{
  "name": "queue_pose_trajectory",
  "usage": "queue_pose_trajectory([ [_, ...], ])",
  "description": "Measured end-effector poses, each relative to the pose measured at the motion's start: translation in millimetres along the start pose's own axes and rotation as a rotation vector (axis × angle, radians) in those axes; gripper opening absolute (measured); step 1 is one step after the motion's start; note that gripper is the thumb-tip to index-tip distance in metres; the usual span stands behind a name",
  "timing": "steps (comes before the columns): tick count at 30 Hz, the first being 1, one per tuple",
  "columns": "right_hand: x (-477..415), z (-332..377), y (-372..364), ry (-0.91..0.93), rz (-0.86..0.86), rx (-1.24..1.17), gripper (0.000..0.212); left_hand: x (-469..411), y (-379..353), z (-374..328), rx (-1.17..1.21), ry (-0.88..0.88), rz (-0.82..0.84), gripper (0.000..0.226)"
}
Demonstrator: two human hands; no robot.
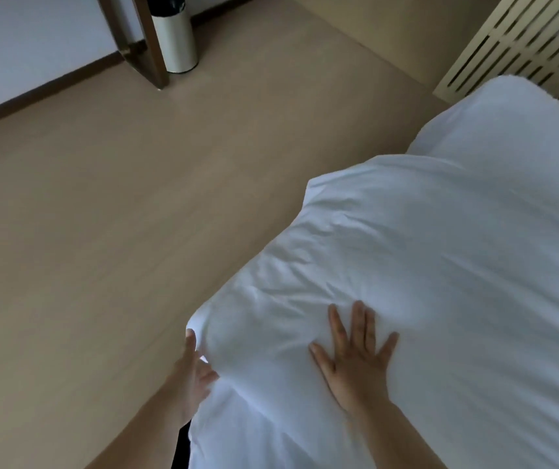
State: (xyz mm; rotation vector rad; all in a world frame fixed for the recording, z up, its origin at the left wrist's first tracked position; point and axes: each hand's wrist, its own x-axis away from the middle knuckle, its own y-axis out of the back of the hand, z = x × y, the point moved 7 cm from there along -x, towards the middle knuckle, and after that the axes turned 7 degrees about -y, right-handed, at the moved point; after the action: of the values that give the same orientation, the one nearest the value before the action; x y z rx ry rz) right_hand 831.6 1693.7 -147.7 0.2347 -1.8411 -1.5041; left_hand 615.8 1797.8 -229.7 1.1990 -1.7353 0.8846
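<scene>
Floor (118, 214): beige, smooth, fills left and centre.
Bin (175, 38): white cylinder, dark rim, upright on the floor near the wall.
Wooden leg (149, 45): brown, slanted, just beside the bin.
Wall (27, 45): pale, dark skirting board (44, 86) along its foot.
Slatted panel (535, 45): cream, top right.

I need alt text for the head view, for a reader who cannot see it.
A person's right hand presses flat on a white duvet, while the left hand holds its corner. Beyond are a beige floor and a white bin.
</scene>
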Motion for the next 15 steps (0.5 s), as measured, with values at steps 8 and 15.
queue_pose_trajectory([
  [8,-20,-1,-5,-0.076,-0.109,0.04,0.066,-60,-14,-21,0.261,0.264,0.082,0.068],
  [15,-24,-2,-10,-0.084,-0.164,0.065,0.067,-83,-4,-13,0.227,0.356,0.129,0.048],
])
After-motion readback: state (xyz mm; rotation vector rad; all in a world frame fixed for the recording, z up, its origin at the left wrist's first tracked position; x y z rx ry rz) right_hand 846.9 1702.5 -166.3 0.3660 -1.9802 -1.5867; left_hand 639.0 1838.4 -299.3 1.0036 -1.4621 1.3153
